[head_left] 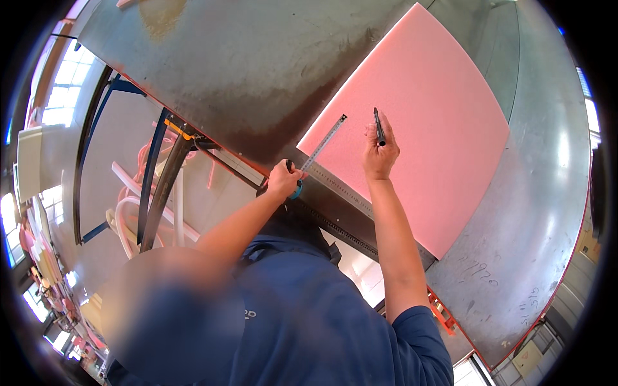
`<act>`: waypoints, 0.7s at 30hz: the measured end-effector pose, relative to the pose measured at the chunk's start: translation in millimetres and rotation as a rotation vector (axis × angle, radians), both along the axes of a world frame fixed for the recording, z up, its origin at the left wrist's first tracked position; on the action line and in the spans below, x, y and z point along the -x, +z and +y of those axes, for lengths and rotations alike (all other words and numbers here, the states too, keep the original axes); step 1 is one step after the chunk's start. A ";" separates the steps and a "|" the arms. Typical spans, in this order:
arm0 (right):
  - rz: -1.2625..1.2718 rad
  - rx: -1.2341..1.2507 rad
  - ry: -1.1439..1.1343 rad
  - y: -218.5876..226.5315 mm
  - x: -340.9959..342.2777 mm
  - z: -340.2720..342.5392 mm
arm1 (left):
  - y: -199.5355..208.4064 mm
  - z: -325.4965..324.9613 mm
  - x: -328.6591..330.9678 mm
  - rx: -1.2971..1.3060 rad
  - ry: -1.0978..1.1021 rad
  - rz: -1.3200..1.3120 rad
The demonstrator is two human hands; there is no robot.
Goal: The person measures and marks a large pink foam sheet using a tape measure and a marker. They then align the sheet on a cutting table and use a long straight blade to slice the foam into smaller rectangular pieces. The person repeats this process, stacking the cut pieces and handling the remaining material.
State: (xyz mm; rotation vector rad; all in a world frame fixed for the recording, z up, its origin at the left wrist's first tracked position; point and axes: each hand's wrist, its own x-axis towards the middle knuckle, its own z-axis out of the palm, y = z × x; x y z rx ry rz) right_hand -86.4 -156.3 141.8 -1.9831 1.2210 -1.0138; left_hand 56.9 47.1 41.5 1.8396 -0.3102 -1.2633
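A large pink foam sheet (421, 122) lies flat on a grey metal table (257, 64). My left hand (283, 180) grips a tape measure case at the table's near edge, and its metal tape (324, 143) stretches out onto the sheet's corner. My right hand (380, 151) holds a black pen (379, 126) upright, its tip just above the pink sheet beside the tape's end.
A steel rule strip (341, 190) runs along the table's near edge. Scribbled marks (479, 273) show on the bare metal at the right. Below the table at the left are a dark frame leg (164, 186) and white and pink foam strips (129, 193) on the floor.
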 end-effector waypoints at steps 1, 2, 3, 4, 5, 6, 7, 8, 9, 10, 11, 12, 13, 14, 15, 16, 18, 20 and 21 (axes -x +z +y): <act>-0.001 0.063 0.004 -0.3 1.5 -0.8 | -0.4 0.2 1.7 0.002 0.015 0.003; -0.018 0.060 0.001 -0.2 4.0 -0.2 | -0.7 0.4 3.1 0.003 0.029 0.005; -0.034 0.058 -0.003 7.1 3.9 1.4 | 2.1 -1.1 2.9 -0.007 0.014 -0.009; -0.051 0.057 -0.007 11.1 4.3 2.5 | 4.5 -3.7 1.4 -0.017 -0.002 -0.024; -0.054 0.066 -0.015 10.7 5.3 2.8 | 7.0 -6.6 -0.1 -0.027 -0.017 -0.038; -0.058 0.075 -0.020 10.9 5.0 2.5 | 2.4 -7.5 -1.9 -0.038 -0.045 -0.072; -0.063 0.084 -0.025 11.5 4.8 2.3 | -2.1 -8.6 -4.3 -0.048 -0.074 -0.106; -0.054 0.071 -0.027 12.6 5.4 2.5 | -6.3 -9.3 -5.8 -0.058 -0.102 -0.140; -0.043 0.057 -0.031 14.1 6.9 2.8 | -4.6 -11.6 -6.3 -0.053 -0.104 -0.132; -0.033 0.043 -0.035 14.8 8.1 2.8 | -2.7 -13.9 -6.5 -0.049 -0.107 -0.124; -0.039 0.060 -0.027 13.8 9.1 2.4 | -0.6 -15.8 -6.4 -0.044 -0.109 -0.115; -0.046 0.078 -0.018 12.5 9.8 1.9 | -1.2 -16.4 -6.1 -0.047 -0.111 -0.118; -0.053 0.096 -0.009 11.3 10.2 1.3 | -1.7 -17.1 -5.8 -0.050 -0.114 -0.121; -0.061 0.094 -0.009 10.1 10.7 0.7 | -2.2 -17.8 -5.6 -0.053 -0.117 -0.124; -0.069 0.091 -0.006 8.7 10.3 0.3 | -5.3 -17.4 -6.1 -0.046 -0.115 -0.114; -0.077 0.088 -0.004 7.1 9.9 -0.3 | -8.5 -17.3 -6.9 -0.039 -0.114 -0.104; -0.122 0.057 0.001 1.2 10.2 -3.3 | -10.5 -19.6 -7.3 -0.021 -0.112 -0.082; -0.143 0.041 0.001 -3.9 12.9 -6.9 | -7.9 -24.0 -6.1 0.004 -0.112 -0.059; -0.144 0.040 0.002 -4.4 12.6 -8.0 | -8.2 -24.0 -6.3 0.015 -0.102 -0.047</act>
